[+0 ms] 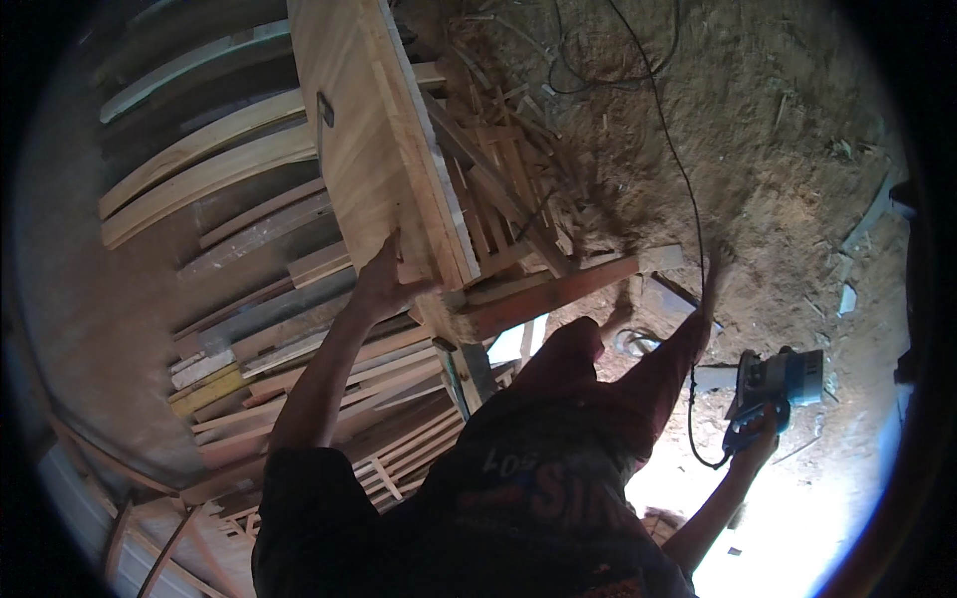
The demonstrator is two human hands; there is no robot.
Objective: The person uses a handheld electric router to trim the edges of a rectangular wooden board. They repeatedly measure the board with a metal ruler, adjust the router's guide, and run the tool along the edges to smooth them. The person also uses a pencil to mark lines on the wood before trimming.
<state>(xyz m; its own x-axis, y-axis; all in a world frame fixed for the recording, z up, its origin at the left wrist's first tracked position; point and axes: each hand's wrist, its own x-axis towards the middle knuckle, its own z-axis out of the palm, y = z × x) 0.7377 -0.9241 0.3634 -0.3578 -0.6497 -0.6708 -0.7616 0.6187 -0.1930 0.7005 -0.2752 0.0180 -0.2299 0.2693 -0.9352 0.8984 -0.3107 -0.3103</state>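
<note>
My left hand (381, 284) rests against the near end of a long wooden panel (371, 149), fingers stretched along its face and thumb spread toward its edge. A small dark metal fitting (325, 111) sits on the panel's face. Out to the right, my right hand (760, 436) is closed around the handle of a blue corded power tool (783, 384), held away from the panel. Its exact kind is unclear. A black cord (688, 189) runs from the handle up across the ground. Beneath the panel's near end is a wooden support beam (548, 299).
Stacked boards (214, 189) lie on the left, with slats (399, 468) lower down. Scrap wood (508, 199) is piled right of the panel. Dusty ground (797, 199) with shavings spreads to the right. Bright light washes out the lower right.
</note>
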